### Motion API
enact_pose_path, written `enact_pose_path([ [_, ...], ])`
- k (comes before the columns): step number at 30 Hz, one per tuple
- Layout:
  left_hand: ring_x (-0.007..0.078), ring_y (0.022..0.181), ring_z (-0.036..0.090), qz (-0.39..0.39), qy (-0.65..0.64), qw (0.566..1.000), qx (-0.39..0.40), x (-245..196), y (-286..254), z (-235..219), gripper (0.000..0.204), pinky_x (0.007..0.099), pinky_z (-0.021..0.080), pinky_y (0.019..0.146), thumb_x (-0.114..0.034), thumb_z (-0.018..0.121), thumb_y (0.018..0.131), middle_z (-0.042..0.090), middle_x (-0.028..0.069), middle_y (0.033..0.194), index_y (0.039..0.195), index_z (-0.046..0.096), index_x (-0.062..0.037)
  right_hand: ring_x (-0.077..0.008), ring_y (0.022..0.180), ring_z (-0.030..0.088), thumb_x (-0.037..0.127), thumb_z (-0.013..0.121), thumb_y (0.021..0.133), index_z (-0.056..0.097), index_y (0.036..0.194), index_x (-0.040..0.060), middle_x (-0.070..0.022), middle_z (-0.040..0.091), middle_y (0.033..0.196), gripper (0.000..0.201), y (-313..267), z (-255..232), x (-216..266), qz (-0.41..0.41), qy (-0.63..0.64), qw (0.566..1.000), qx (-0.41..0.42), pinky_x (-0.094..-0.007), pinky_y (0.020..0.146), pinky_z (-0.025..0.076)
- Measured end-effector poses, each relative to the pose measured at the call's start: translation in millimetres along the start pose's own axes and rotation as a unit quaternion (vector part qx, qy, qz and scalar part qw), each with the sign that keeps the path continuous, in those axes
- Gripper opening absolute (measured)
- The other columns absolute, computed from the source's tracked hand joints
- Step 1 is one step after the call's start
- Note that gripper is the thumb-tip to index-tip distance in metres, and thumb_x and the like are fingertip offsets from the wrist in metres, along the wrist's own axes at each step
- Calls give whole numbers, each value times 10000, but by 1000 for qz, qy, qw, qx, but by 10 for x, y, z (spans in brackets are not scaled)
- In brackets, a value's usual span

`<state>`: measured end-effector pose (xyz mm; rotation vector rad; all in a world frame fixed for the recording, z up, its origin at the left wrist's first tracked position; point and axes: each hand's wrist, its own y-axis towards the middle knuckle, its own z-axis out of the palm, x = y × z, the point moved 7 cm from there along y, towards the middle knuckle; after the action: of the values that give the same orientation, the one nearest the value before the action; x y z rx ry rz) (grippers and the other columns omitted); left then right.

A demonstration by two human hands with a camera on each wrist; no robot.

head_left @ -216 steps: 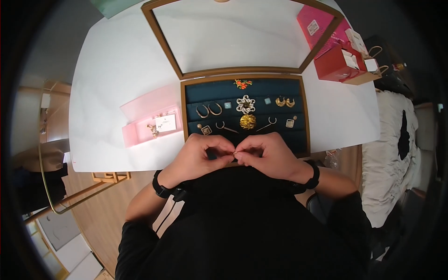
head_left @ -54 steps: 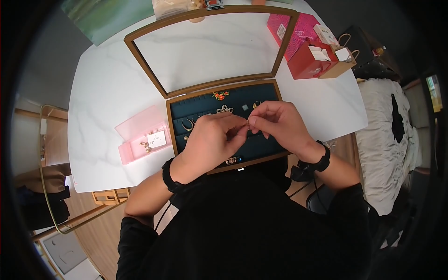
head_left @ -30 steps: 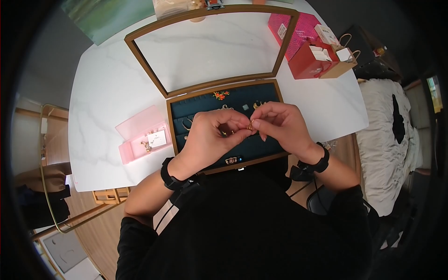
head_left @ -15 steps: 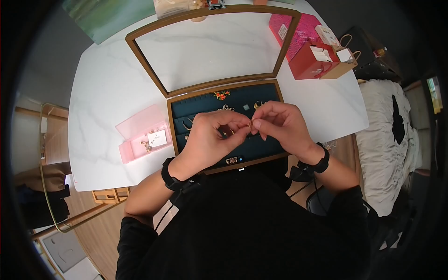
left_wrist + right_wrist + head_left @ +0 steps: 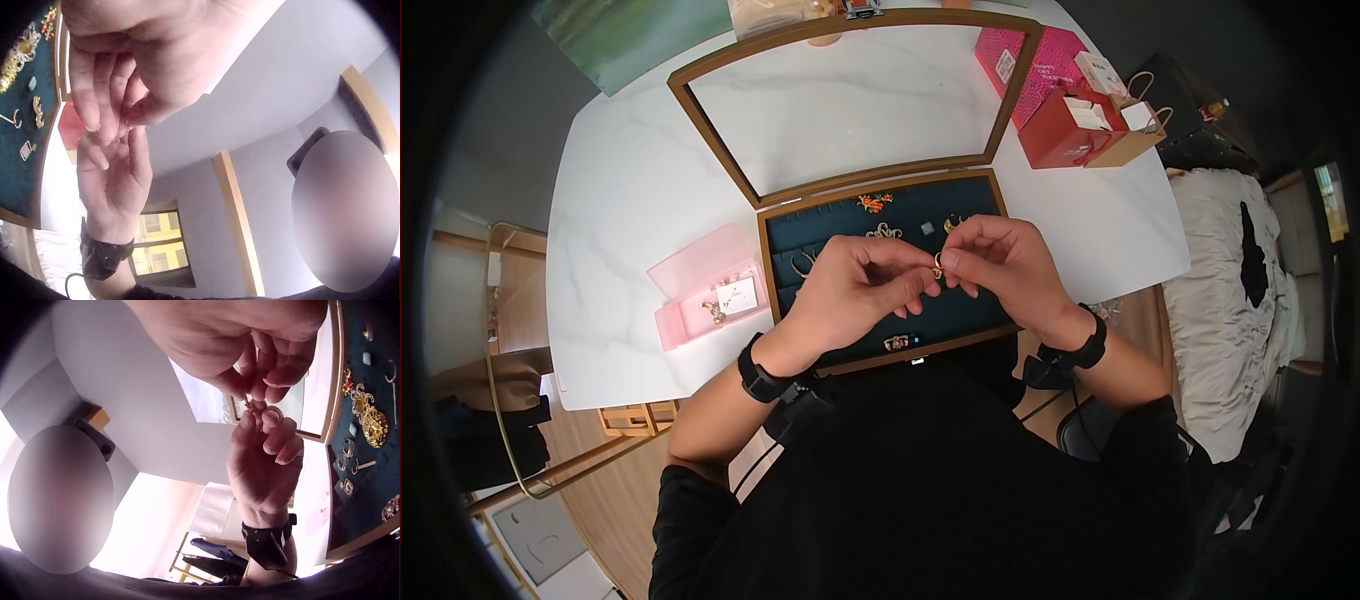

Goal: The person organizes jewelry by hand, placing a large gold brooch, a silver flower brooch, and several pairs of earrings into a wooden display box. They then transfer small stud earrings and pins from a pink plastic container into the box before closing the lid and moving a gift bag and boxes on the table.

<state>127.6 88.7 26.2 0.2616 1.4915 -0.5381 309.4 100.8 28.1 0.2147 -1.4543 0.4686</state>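
Both hands meet over an open jewellery box point(image 5: 996, 190) with a dark teal lining. Between the fingertips is a small gold ring-shaped piece of jewellery point(image 5: 938, 266), partly hidden by the fingers. My left hand point(image 5: 850, 292) pinches it from one side and my right hand point(image 5: 1007, 266) from the other. In the right wrist view, the gold piece point(image 5: 250, 406) shows tiny detail at the fingertips. A gold round brooch point(image 5: 375, 426) and a silver flower brooch point(image 5: 361, 400) lie in the box, mostly covered by the hands in the head view.
The glass lid point(image 5: 850, 110) stands raised behind the box. A pink case point(image 5: 690, 325) with jewellery and a white card sits left. A red bag point(image 5: 1055, 140) and pink box point(image 5: 1025, 75) stand back right. A jewelled piece point(image 5: 897, 342) lies near the box's front edge.
Compared with several seconds ago, the hands are farther up and right over the box, and the head view has shifted. Over the last second, the gold piece has turned and its loop shows more clearly.
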Motion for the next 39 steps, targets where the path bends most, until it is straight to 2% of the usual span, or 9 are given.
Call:
enact_pose_path([
  [10, 99, 816, 739, -16, -32, 999, 21, 19, 23, 51, 148, 259, 617, 740, -24, 744, 1076, 817, 87, 995, 1200, 805, 28, -67, 758, 644, 76, 779, 1053, 772, 1078, 17, -16, 744, 915, 64, -21, -8, -48, -8, 9, 1000, 18, -230, 667, 492],
  [13, 98, 817, 741, -17, -33, 999, 22, 10, 22, 65, 134, 255, 614, 739, -27, 748, 1075, 813, 82, 990, 1185, 801, 27, -33, 812, 673, 112, 806, 1060, 786, 1114, 32, 15, 767, 923, 99, -20, -3, -57, -23, 28, 999, 36, -206, 663, 482],
  [19, 99, 813, 743, -22, -49, 998, 35, 29, 28, 55, 122, 250, 614, 740, -21, 746, 1073, 811, 80, 983, 1172, 800, 27, -45, 821, 673, 94, 799, 1056, 800, 1123, 21, -3, 769, 933, 99, -19, -29, -48, -27, 36, 997, 57, -220, 666, 482],
  [21, 100, 815, 745, -21, -52, 997, 44, 36, 32, 66, 121, 251, 616, 744, -7, 746, 1065, 810, 81, 979, 1166, 803, 28, -87, 829, 667, 31, 786, 1038, 774, 1112, -13, -49, 747, 1016, 86, -26, -33, -49, -22, 20, 996, 79, -239, 696, 501],
  [27, 109, 826, 754, -23, -45, 996, 71, 29, 24, 96, 146, 255, 625, 763, 45, 755, 1018, 818, 96, 969, 1151, 813, 35, -112, 859, 659, -12, 811, 1007, 785, 1122, -19, -53, 746, 1046, 119, 8, -9, -35, -51, 35, 991, 118, -259, 753, 513],
  [31, 111, 822, 754, -32, -41, 994, 92, 27, 9, 129, 149, 256, 621, 766, 43, 768, 1009, 827, 102, 971, 1151, 814, 41, -122, 897, 676, -17, 823, 995, 792, 1139, -3, -50, 745, 1046, 149, 37, -12, 61, -41, 28, 989, 143, -268, 801, 533],
  [33, 110, 816, 750, -43, -36, 993, 108, 13, -6, 151, 148, 256, 619, 766, 37, 771, 1012, 827, 98, 970, 1152, 815, 42, -123, 946, 700, -25, 831, 982, 802, 1147, 17, -46, 740, 1057, 173, 11, 54, 189, -128, -141, 955, 229, -268, 842, 547],
  [37, 107, 799, 742, -47, -29, 990, 128, 23, -23, 190, 145, 257, 617, 762, 21, 776, 1021, 826, 90, 971, 1157, 819, 43, -119, 970, 706, -23, 834, 976, 805, 1128, 31, -39, 734, 1054, 164, 2, 65, 207, -109, -155, 949, 253, -267, 869, 551],
  [39, 99, 804, 734, -47, -40, 990, 127, -1, -31, 204, 141, 253, 608, 754, 1, 764, 1019, 819, 81, 956, 1140, 822, 43, -119, 965, 704, -17, 822, 990, 799, 1092, 17, -40, 733, 1041, 110, 8, 29, 136, -45, -106, 966, 230, -268, 860, 549],
])
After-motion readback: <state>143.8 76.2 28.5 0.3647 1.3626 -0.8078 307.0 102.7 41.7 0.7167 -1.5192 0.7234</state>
